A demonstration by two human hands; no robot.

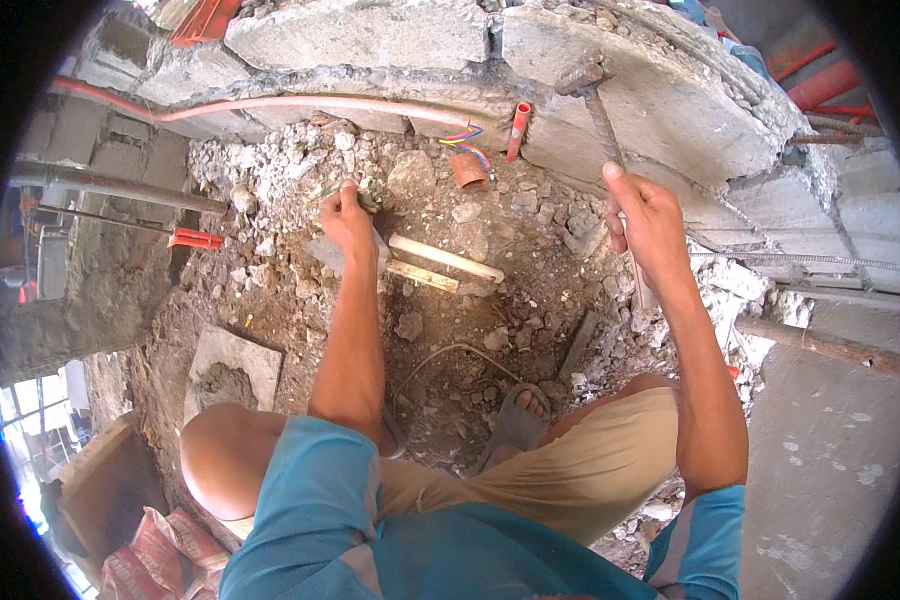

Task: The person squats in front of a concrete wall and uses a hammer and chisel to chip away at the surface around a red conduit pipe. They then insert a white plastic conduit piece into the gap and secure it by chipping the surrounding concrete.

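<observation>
From where I'm standing, wall at the worker's 12: right hand (645,222) at 2 o'clock, clamped on the thin handle of a hammer (582,78), thumb laid along it. Hammer head up at 1, close to the block wall (670,110) in view; can't tell if they touch. Left hand (348,225) at 10, fingers curled together low over the rubble (410,175); can't tell what, if anything, is in the pinch.

Risks: handle looks slim, so a twist in the grip could send a blow wide, onto bare left knuckles. No gloves. Coloured wires (470,150) and orange pipe stub (518,132) near 12 could get nicked by a stray hit. Chips could reach the sandalled foot (520,420) at 5; loose footing could spoil balance.
</observation>
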